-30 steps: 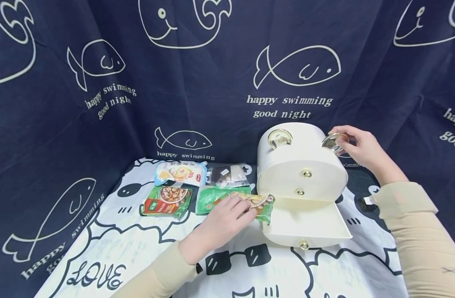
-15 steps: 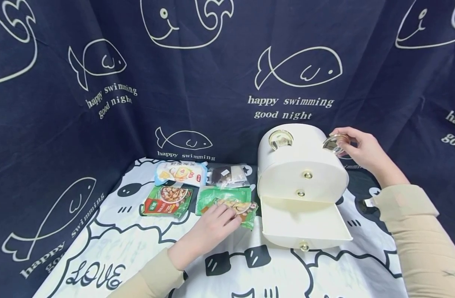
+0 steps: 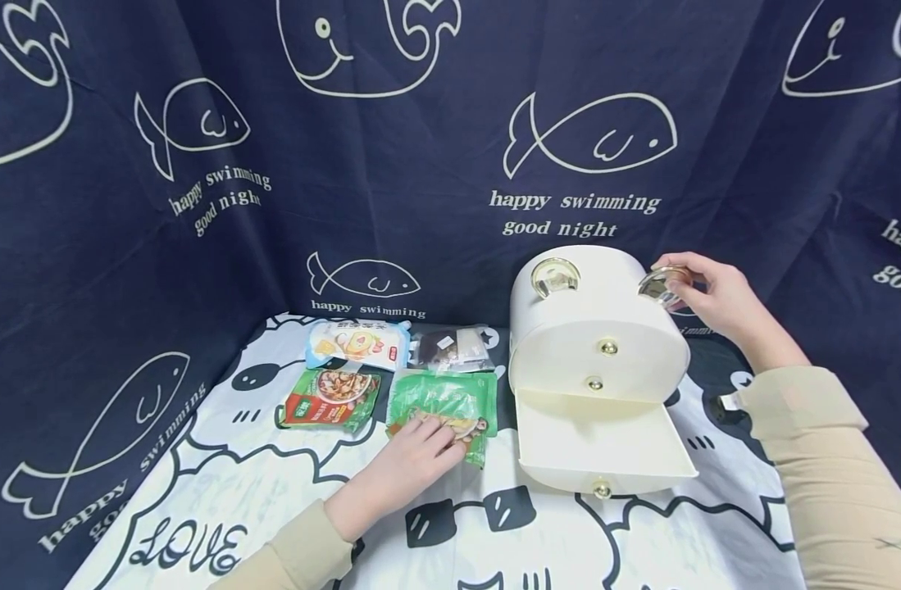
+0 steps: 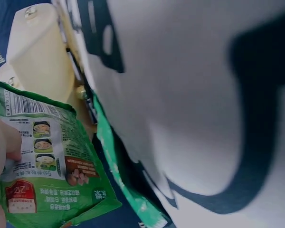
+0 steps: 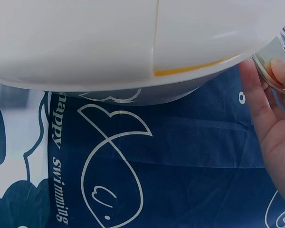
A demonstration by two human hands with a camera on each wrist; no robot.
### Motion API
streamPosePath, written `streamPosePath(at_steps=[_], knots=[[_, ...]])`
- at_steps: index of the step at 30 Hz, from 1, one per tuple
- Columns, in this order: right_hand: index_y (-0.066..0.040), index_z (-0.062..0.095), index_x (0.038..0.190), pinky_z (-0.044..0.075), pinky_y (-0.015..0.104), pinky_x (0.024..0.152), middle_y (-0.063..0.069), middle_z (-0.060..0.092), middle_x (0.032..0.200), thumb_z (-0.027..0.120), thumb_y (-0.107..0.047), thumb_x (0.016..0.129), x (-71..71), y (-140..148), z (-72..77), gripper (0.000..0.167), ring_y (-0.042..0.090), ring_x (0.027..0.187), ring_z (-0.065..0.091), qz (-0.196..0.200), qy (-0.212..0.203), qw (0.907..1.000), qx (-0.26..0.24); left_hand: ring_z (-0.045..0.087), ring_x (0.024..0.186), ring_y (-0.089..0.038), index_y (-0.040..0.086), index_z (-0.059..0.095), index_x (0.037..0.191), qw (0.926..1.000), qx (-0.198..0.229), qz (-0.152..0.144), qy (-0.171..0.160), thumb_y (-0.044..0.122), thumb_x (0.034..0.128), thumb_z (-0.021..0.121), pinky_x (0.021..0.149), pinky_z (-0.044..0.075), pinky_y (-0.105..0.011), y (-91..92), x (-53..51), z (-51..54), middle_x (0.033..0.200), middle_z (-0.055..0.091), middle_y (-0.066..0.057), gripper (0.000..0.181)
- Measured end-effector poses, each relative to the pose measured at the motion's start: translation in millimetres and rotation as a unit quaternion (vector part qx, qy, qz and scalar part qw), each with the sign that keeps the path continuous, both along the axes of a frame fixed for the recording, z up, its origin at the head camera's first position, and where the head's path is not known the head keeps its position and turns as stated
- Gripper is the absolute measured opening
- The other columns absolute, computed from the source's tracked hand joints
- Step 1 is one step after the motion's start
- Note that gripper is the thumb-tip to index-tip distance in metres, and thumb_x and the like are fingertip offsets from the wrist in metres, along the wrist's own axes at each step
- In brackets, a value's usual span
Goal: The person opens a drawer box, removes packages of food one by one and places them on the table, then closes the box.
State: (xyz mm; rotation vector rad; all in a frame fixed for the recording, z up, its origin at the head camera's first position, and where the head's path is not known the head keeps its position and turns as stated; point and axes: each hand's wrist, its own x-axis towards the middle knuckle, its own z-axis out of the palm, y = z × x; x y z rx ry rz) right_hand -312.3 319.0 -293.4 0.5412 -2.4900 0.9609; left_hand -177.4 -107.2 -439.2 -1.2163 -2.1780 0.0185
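Observation:
My left hand [image 3: 406, 467] grips a green seasoning packet [image 4: 57, 161], its printed back facing the left wrist camera. In the head view it overlaps another green packet [image 3: 443, 389] lying on the cloth. At the right stands a white drawer box [image 3: 598, 352] with round gold ears and small gold knobs. Its bottom drawer [image 3: 605, 451] is pulled out, with a bare floor. My right hand [image 3: 716, 303] pinches the box's right gold ear [image 3: 662, 285] between thumb and fingers. In the right wrist view that hand [image 5: 275, 118] shows at the right edge.
Left of the green packets lies a red and green packet [image 3: 332, 399]. Behind are a blue and white pouch [image 3: 357, 344] and a clear pouch with dark contents [image 3: 450, 348]. A navy curtain [image 3: 420, 205] rises behind the patterned tablecloth [image 3: 273, 508].
My left hand has carried the green seasoning packet left and toward me, from the open drawer's left edge to over the other green packet. The right hand stays on the gold ear.

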Motion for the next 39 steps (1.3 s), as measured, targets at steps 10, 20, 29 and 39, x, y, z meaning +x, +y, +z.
streamPosePath(at_steps=[10, 20, 29, 39], knots=[[-0.001, 0.061, 0.114, 0.050, 0.013, 0.056, -0.036, 0.052, 0.083, 0.057, 0.006, 0.086, -0.7, -1, -0.4, 0.030, -0.012, 0.067, 0.055, 0.003, 0.009, 1.0000, -0.001, 0.051, 0.093, -0.014, 0.020, 0.054, 0.106, 0.9974, -0.049, 0.026, -0.045, 0.014, 0.0861, 0.059, 0.075, 0.048, -0.030, -3.5, 3.2, -11.9, 0.103, 0.055, 0.005, 0.021], [-0.001, 0.061, 0.114, 0.049, 0.011, 0.056, -0.037, 0.052, 0.084, 0.056, 0.007, 0.086, -0.8, -2, -0.4, 0.030, -0.012, 0.068, 0.055, 0.005, 0.010, 0.9999, 0.000, 0.051, 0.090, -0.011, 0.024, 0.054, 0.107, 0.9901, -0.100, 0.041, -0.090, 0.020, 0.0883, 0.060, 0.065, 0.047, -0.025, -2.1, 11.6, -17.1, 0.103, 0.054, 0.008, 0.020], [-0.001, 0.060, 0.115, 0.050, 0.012, 0.057, -0.036, 0.052, 0.086, 0.055, 0.008, 0.086, 0.1, -1, -0.1, 0.031, -0.011, 0.070, 0.055, 0.006, 0.004, 1.0000, -0.004, 0.058, 0.087, -0.012, 0.025, 0.054, 0.104, 0.9861, -0.129, 0.032, -0.100, 0.016, 0.0858, 0.065, 0.050, 0.039, -0.019, 3.0, 17.7, -22.1, 0.098, 0.056, 0.008, 0.023], [0.000, 0.059, 0.116, 0.050, 0.013, 0.057, -0.034, 0.053, 0.086, 0.055, 0.007, 0.087, 0.1, 0, -0.2, 0.030, -0.010, 0.070, 0.055, 0.010, -0.001, 0.9999, -0.008, 0.056, 0.082, -0.008, 0.026, 0.057, 0.106, 0.9764, -0.143, 0.042, -0.156, 0.014, 0.0850, 0.066, 0.053, 0.041, -0.019, 5.1, 19.3, -26.1, 0.099, 0.058, 0.008, 0.026]])
